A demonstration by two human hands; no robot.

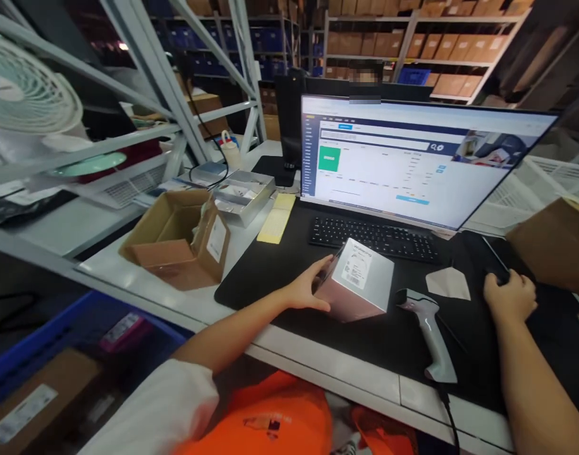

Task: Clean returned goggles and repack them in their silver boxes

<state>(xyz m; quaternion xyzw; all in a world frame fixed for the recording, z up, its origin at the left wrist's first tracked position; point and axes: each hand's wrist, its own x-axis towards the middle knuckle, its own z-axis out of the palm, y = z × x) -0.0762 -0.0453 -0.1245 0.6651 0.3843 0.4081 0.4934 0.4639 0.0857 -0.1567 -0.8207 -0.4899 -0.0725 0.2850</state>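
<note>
My left hand [313, 287] grips the left side of a silver-grey box [365, 287], thumb at the near face and fingers at the far edge. The box rests tilted toward me on the black desk mat [289, 272], with a white printed label [356, 264] on its top. My right hand [511, 297] lies at the mat's right side, fingers curled over a black computer mouse [502, 277], which is mostly covered. Between my hands a grey handheld barcode scanner [429, 335] lies on the mat, its cable running off the near edge.
Behind the box stand a black keyboard [375, 239] and a lit monitor [379, 164]. An open cardboard box [176, 240], a grey tray [246, 196] and yellow paper [277, 218] are on the left. A brown carton [555, 246] is at right. Below left is a blue bin [47, 328].
</note>
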